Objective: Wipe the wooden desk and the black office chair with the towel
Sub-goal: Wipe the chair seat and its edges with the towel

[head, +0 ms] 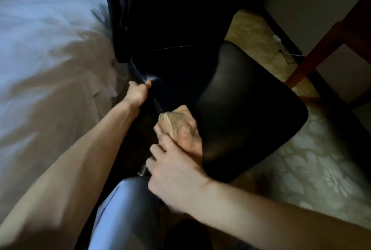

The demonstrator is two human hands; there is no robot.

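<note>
In the head view your left hand (pixel 138 93) curls round the edge of the black office chair (pixel 251 113), likely to steady it, while your right hand (pixel 174 173) grips the bunched towel (pixel 178 127) against the chair just beside the seat. Of the wooden surface (pixel 315 53) only a leg shows, and the chair's dark parts blur together.

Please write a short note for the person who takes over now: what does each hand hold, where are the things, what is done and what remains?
Left hand: grips an edge of the black office chair, apparently steadying it.
Right hand: holds the bunched towel against the chair's dark surface.
Wooden desk: only a leg shows, at the far right, away from both hands.
Done: this view does not show which surfaces are already wiped.
Left: finish the chair, then check whether the desk needs wiping.
</note>
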